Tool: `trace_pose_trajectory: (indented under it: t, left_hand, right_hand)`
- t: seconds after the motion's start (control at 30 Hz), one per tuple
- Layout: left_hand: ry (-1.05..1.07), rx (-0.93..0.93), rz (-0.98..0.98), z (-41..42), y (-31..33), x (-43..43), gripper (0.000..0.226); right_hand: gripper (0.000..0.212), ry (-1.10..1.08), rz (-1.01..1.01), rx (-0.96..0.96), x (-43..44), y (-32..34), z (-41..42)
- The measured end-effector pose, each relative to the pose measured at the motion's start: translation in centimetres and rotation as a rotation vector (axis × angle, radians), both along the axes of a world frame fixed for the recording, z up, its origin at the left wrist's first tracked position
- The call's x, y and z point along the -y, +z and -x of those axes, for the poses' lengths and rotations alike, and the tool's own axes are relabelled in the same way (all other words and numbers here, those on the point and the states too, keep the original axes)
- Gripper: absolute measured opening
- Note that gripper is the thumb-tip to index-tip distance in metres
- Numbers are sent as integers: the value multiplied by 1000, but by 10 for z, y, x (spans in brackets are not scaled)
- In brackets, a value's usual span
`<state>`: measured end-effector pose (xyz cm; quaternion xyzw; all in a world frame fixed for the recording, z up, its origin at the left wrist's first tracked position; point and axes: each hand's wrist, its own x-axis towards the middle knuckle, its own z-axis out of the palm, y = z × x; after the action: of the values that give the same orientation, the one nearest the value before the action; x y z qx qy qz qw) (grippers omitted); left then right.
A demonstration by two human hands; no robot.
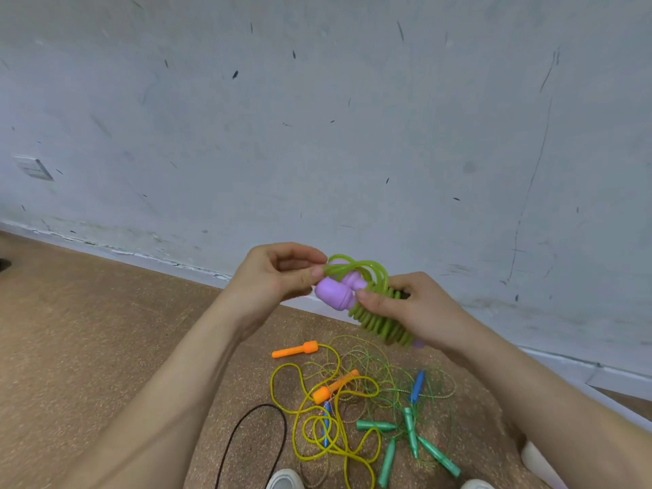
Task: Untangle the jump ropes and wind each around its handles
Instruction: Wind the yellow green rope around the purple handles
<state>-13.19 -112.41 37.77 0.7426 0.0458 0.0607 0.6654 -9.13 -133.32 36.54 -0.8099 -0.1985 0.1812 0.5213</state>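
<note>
The green jump rope (379, 321) is held in the air above the floor (106, 330), near the base of the scuffed white wall (317, 135). Most of it is wound in tight coils around its paired purple handles (333, 294). A few loose loops are left standing at the far end of the bundle. One of these loops is pinched between the thumb and fingertips of the left hand (278, 273). The coiled part is gripped by the right hand (416, 308), with the thumb pressed on the coils just beside the handle heads.

On the floor below, nearer the person, a tangle of other ropes is spread out. A yellow rope (272, 382) with orange handles (294, 350) lies to the left. Blue handles (417, 386) and green handles (375, 426) are caught among thin green cords to the right. A black cable (264, 405) is looped at the near left, and the toe of a white shoe (284, 480) is seen at the near edge.
</note>
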Motion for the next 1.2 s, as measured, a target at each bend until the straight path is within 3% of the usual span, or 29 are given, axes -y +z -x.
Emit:
trace_pose_trajectory:
  t: [0.13,0.2,0.27,0.33,0.43,0.53,0.67,0.87,0.97,1.03,1.1,1.2]
  left_hand:
    - [-96,-50,294,3,2,3,19]
    - [-160,-55,342,4,3,0,21]
    - [-200,-51,364,3,1,-4,38]
    - [-191,-12,346,-1,-2,-4,46]
    - [-200,70,298,-1,1,11,19]
    - [-181,155,306,-3,3,27,37]
    - [-101,226,10,-6,7,36,37]
    - [120,287,-367,-3,15,18,46]
    - [293,197,-431,-5,7,13,26]
    - [345,134,-451,-8,2,16,26]
    - [332,81,-367,-12,-4,23,24]
    - [288,77,-127,-15,-2,39,21]
  right_hand:
    - [34,62,-140,-108,4,10,-1]
    - [36,82,-176,-129,6,10,-2]
    - [38,93,-207,-149,6,9,0]
    - [39,82,-281,-181,3,7,2]
    - [38,42,-438,-251,-5,6,4]
    - [41,31,-597,-350,-11,13,8]
    - [39,22,-742,-440,-17,22,17]
    - [40,15,-506,-260,-23,20,7]
    - [27,-27,-230,6,-25,15,0]
    - [38,23,-73,136,-31,10,5]
    - [46,44,14,232,-40,3,14]
    - [57,-105,108,449,-50,-7,10]
